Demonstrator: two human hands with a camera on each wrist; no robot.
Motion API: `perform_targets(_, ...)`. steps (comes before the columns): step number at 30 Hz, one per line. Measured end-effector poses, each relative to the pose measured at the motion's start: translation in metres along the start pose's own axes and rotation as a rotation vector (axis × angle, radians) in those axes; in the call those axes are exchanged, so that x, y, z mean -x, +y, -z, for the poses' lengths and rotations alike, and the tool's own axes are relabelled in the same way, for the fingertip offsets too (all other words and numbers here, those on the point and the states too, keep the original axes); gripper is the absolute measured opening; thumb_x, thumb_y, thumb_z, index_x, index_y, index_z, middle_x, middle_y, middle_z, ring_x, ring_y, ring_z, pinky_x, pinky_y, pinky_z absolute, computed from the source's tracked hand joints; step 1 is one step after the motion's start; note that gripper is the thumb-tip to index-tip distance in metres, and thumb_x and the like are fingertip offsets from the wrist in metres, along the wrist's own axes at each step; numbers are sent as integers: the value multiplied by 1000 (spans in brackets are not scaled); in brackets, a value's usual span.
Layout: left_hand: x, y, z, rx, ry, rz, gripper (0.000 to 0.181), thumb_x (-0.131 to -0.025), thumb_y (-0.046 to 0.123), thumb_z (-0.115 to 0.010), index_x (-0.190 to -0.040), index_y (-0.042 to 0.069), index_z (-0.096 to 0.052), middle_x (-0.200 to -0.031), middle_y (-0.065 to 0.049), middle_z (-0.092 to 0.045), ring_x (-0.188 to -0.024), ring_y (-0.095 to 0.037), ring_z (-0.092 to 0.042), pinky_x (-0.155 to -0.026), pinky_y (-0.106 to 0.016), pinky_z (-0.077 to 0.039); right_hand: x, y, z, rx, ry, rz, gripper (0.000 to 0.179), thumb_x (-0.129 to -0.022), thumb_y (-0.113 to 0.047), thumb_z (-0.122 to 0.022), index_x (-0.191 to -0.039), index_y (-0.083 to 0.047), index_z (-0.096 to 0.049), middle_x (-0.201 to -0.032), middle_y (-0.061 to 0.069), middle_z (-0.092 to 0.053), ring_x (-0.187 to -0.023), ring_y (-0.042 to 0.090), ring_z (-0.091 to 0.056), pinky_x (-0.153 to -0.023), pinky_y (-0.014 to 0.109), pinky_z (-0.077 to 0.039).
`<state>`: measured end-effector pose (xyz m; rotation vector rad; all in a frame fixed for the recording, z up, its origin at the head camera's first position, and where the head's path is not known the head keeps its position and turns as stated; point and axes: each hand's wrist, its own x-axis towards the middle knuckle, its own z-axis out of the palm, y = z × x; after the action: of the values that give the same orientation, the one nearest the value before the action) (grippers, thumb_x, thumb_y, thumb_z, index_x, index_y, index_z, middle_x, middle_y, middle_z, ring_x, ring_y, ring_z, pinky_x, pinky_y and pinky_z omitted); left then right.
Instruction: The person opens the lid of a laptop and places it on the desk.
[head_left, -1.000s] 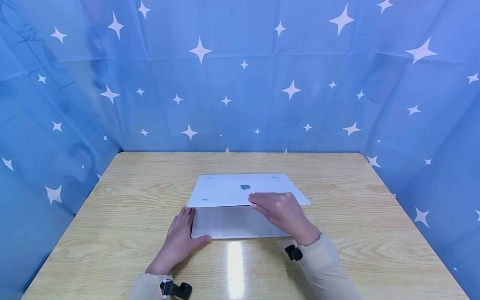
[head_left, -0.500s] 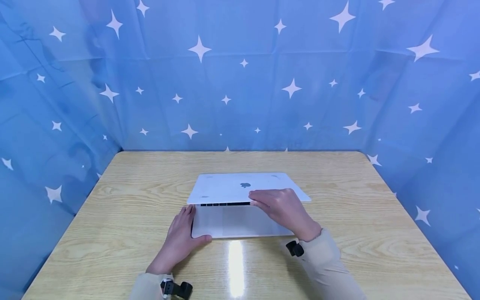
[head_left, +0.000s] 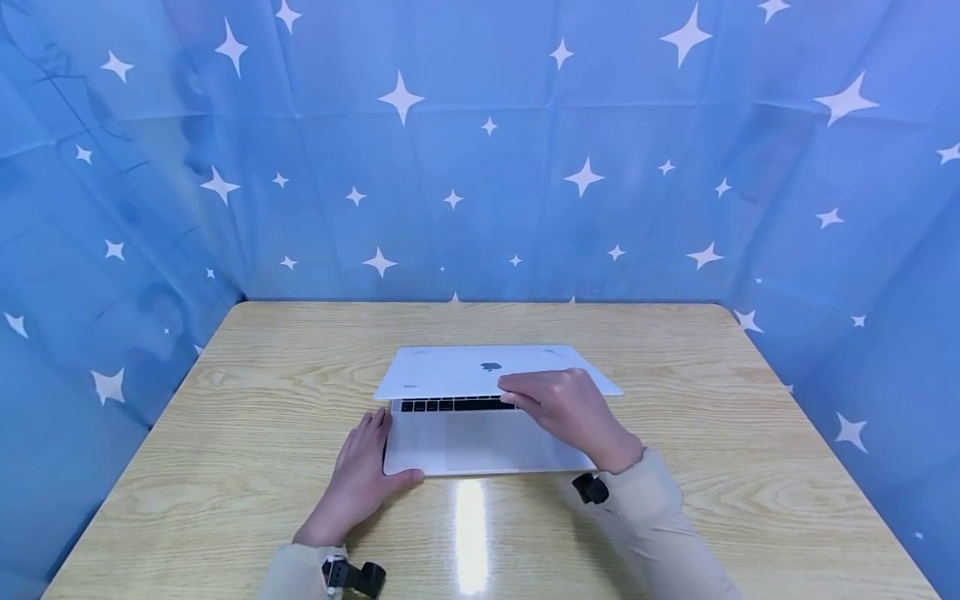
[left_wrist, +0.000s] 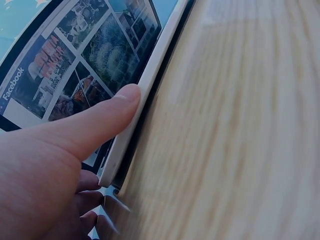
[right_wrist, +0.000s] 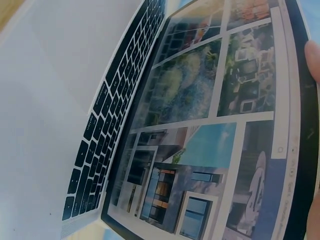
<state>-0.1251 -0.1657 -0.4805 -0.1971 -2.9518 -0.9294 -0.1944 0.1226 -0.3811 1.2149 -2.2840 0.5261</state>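
A silver laptop sits on the table with its lid partly raised. My right hand pinches the lid's front edge, right of its middle, with the thumb underneath. In the right wrist view, the lit screen shows photo tiles above black keys. My left hand rests at the base's front left corner, thumb against the front edge and fingers fairly straight along the left side. In the left wrist view, that thumb touches the base's edge.
The light wooden table extends around the laptop on every side. A blue curtain with white stars hangs behind and beside it. Black wrist cameras sit on both wrists, and light glares off the table in front.
My right hand has raised the lid's front edge and moved slightly up and away from me. The back row of visible keys has come into view. My left hand has stayed in place.
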Motion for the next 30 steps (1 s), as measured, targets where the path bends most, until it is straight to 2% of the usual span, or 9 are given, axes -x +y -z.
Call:
perform_targets(10, 0, 3, 1, 2, -15, 8, 105, -66, 60, -65, -138, -5, -23, -144, -21, -19, -132, -38, -8, -104, -52, -9, -5, 4, 3, 0, 7, 1, 16, -82, -23, -64, -95, -16, -71, -86, -5, -69, -76, 6, -64, -62, 25, -52)
perform_targets(22, -1, 4, 2, -18, -6, 8, 105, -65, 61, -65, -138, -4, -25, -144, -21, -20, -132, -38, -10, -104, -53, -10, -10, 9, 2, -3, 61, 21, 18, -79, -23, -67, -95, -16, -71, -85, -5, -69, -72, 4, -64, -58, 23, -51)
perform_targets(30, -1, 5, 2, -8, -27, 32, 104, -66, 60, -65, -138, -4, -25, -144, -21, -19, -132, -37, -8, -104, -52, -8, -13, 12, 4, -10, 51, 14, 16, -79, -21, -67, -94, -16, -72, -82, -7, -69, -65, 3, -62, -51, 19, -47)
